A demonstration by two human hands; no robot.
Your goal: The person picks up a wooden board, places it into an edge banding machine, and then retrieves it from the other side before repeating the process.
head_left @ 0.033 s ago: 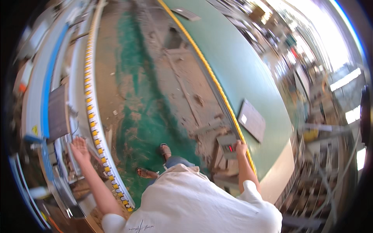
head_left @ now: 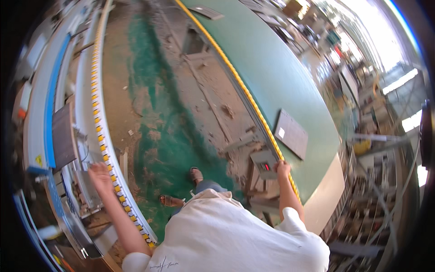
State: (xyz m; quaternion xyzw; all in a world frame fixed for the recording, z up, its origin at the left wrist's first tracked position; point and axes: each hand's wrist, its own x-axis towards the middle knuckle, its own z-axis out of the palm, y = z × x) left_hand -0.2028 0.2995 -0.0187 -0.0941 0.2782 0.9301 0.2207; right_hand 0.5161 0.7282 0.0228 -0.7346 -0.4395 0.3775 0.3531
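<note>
My left hand [head_left: 101,177] is raised over the inner side of the machine on the left, close to the rail with yellow rollers [head_left: 103,147]. Its fingers are loosely apart, and nothing shows in it. At the right, my right hand [head_left: 283,168] is closed beside a grey control box [head_left: 263,164] with a red lit display, under the edge of the green table [head_left: 267,77]. What its fingers grip, if anything, is hidden. A yellow roller strip [head_left: 242,84] runs along that table edge. Just beyond the hand, a flat grey-brown panel [head_left: 291,136] lies on the tabletop.
Left stands a long machine with a blue strip [head_left: 52,104] and a dark brown board [head_left: 65,136]. Between the two rails, the green, dusty floor [head_left: 158,149] holds debris and my sandalled feet [head_left: 195,175]. Metal racks [head_left: 362,208] stand at right.
My left hand has shifted slightly toward the yellow-roller rail, its fingers less spread. The right hand stays by the control box. The whole view has shifted a little.
</note>
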